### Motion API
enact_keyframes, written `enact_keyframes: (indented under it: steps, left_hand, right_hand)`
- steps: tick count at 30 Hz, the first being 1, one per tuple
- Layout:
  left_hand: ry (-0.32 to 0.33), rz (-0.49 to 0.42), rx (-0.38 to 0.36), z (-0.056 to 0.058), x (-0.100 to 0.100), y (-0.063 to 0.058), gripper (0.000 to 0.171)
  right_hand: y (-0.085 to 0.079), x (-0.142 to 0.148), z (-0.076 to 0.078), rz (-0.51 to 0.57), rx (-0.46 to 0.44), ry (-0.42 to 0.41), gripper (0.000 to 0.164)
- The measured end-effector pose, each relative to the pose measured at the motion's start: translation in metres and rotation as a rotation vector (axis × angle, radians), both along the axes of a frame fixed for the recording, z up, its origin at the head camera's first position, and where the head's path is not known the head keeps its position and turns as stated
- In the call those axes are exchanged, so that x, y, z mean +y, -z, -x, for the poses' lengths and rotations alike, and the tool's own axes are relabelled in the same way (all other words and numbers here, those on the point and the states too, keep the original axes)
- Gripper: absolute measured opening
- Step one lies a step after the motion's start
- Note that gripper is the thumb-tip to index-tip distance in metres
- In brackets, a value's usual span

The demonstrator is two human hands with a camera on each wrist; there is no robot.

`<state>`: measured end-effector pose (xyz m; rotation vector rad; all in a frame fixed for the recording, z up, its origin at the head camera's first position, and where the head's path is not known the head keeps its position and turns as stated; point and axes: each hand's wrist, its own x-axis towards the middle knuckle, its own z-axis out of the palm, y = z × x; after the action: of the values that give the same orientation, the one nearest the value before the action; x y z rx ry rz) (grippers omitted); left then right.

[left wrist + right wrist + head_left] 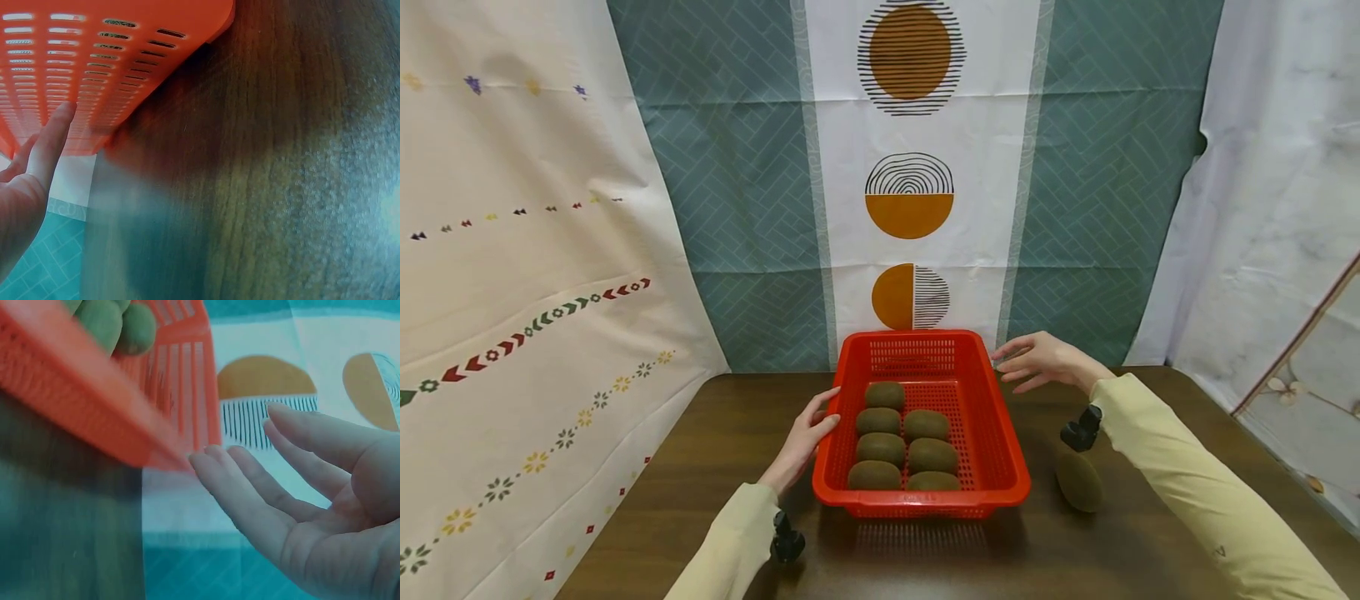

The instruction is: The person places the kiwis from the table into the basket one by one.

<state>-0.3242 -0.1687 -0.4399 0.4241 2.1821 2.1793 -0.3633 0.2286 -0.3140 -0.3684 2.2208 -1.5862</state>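
Observation:
A red plastic basket (992,417) with slotted walls stands on the table, several brown kiwis (881,449) lying inside, mostly toward its left and near part. At its left side is my left hand (808,429), fingers extended along the wall and thumb at the rim; a straight finger (53,140) reaches against the slotted wall in the left wrist view. My right hand (1047,360) hovers beside the far right corner with nothing in it, its fingers spread and slightly bent. In the right wrist view its fingertips (206,464) overlap the basket's corner.
A single kiwi (1078,482) lies on the dark wooden table (700,483) right of the basket, below my right wrist. Behind the basket hangs a green and white patterned cloth (752,317). Light curtains (550,275) flank the table.

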Motion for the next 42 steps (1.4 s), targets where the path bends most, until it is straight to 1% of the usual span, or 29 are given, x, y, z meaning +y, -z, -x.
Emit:
enact_keyframes:
  steps: [4, 8, 11, 16, 19, 24, 27, 30, 34, 37, 42]
  left_hand:
    - [-0.002, -0.003, -0.003, -0.001, 0.001, 0.000, 0.047]
    - [0.028, -0.009, -0.023, -0.009, 0.002, -0.013, 0.049]
    - [0.051, -0.006, -0.037, -0.015, 0.003, -0.023, 0.050]
    - [0.062, -0.005, -0.038, -0.016, 0.003, -0.025, 0.051]
    - [0.070, -0.010, -0.042, -0.016, 0.002, -0.026, 0.051]
    - [0.076, -0.012, -0.038, -0.016, 0.002, -0.025, 0.051]
    - [0.077, -0.012, -0.039, -0.016, 0.002, -0.024, 0.051]
    - [0.078, -0.014, -0.042, -0.015, 0.002, -0.023, 0.051]
    - [0.078, -0.020, -0.048, -0.015, 0.003, -0.022, 0.051]
    - [0.072, -0.019, -0.051, -0.015, 0.003, -0.022, 0.051]
    - [0.065, -0.016, -0.048, -0.016, 0.003, -0.023, 0.051]
  right_hand:
    - [0.006, 0.021, -0.005, -0.042, -0.029, -0.022, 0.035]
    - [0.014, 0.041, -0.012, -0.094, -0.076, -0.053, 0.029]
    - [0.020, 0.054, -0.017, -0.140, -0.105, -0.087, 0.028]
    - [0.028, 0.074, -0.025, -0.187, -0.158, -0.156, 0.027]
    - [0.035, 0.084, -0.027, -0.190, -0.189, -0.175, 0.026]
    - [0.050, 0.099, -0.031, -0.199, -0.209, -0.200, 0.029]
    - [0.058, 0.105, -0.036, -0.203, -0.219, -0.204, 0.034]
    - [0.066, 0.109, -0.042, -0.222, -0.233, -0.197, 0.034]
    - [0.073, 0.110, -0.048, -0.261, -0.255, -0.164, 0.036]
    - [0.078, 0.108, -0.051, -0.284, -0.284, -0.142, 0.040]
    - [0.083, 0.102, -0.051, -0.287, -0.322, -0.133, 0.045]
